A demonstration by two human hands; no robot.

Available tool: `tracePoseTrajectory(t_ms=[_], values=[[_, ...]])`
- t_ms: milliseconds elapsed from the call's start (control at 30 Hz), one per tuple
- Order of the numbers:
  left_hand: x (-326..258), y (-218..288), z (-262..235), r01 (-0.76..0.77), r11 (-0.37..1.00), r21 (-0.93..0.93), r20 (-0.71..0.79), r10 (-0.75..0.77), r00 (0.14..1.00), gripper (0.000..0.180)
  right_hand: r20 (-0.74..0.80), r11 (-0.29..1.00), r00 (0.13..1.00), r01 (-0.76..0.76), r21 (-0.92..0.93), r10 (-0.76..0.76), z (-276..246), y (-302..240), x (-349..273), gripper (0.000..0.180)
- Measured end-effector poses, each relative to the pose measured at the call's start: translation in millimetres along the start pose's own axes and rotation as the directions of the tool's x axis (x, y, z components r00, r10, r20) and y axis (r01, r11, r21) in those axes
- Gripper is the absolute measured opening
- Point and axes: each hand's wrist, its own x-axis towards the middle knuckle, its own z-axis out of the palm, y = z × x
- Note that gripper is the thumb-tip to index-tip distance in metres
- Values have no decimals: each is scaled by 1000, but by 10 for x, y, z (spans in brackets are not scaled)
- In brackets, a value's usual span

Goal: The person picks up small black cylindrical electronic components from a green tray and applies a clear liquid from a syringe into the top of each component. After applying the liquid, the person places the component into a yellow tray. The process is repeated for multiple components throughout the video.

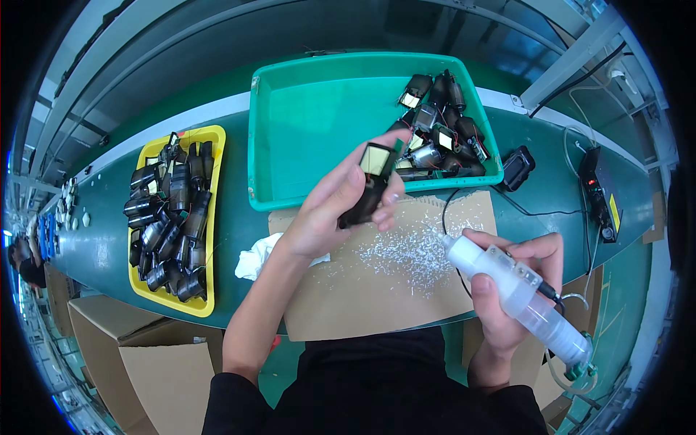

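Black cylindrical motor part (368,187) gripped in left hand (330,210) over brown cardboard sheet (377,290); right hand (518,283) closed around translucent white pen-shaped tool (507,283). Yellow tray (210,145) at worktop's left looks full; teal tray (304,130) retains a corner pile, so work appears partway.

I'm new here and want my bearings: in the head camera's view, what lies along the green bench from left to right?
Yellow tray of dark parts → white cloth → left hand holding a dark part → right hand gripping a translucent white tool → black box with a red light.
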Motion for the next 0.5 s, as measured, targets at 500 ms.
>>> tracePoseTrajectory(t_ms=[500], values=[[-176, -16, 22, 172, 985, -4, 125, -170, 978, 79, 222, 975, 950, 205, 86, -219, 226, -109, 109, 52]])
